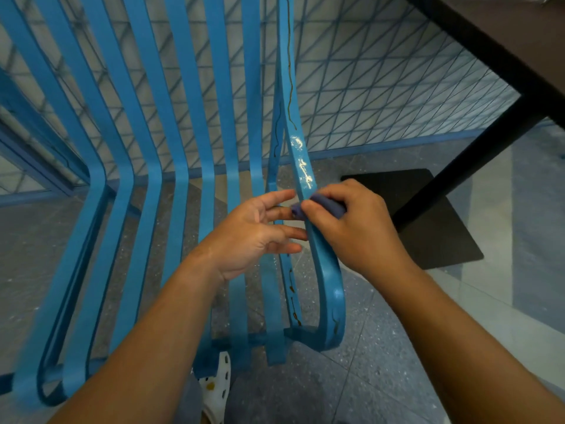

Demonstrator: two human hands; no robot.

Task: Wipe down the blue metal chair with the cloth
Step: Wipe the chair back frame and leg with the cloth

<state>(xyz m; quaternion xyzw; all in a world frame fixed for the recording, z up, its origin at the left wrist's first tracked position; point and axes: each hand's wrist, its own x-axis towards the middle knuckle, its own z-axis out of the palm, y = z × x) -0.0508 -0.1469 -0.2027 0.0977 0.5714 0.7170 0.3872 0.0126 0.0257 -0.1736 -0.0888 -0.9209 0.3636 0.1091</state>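
The blue metal chair (171,154) fills the left and middle of the view, made of long curved slats that bend from the back into the seat. The right hand (354,228) holds the cloth (321,206), a small bluish-purple bundle, with curled fingers, so its grip is closed around the cloth, and it presses the cloth on the rightmost slat (302,166) of the chair. Just above the cloth this slat has pale yellowish marks, and a thin dark line runs along it higher up. The left hand (253,234) is on the other side of the same slat, with straight, spread fingers; its grip is wide and holds nothing, and the fingertips reach to the slat near the cloth. At the right stands a dark table (489,35) with a black flat base (428,215) on the speckled floor (382,377). Behind the chair is a blue wire mesh fence (382,87). Below the seat a white shoe (215,390) with holes is visible.
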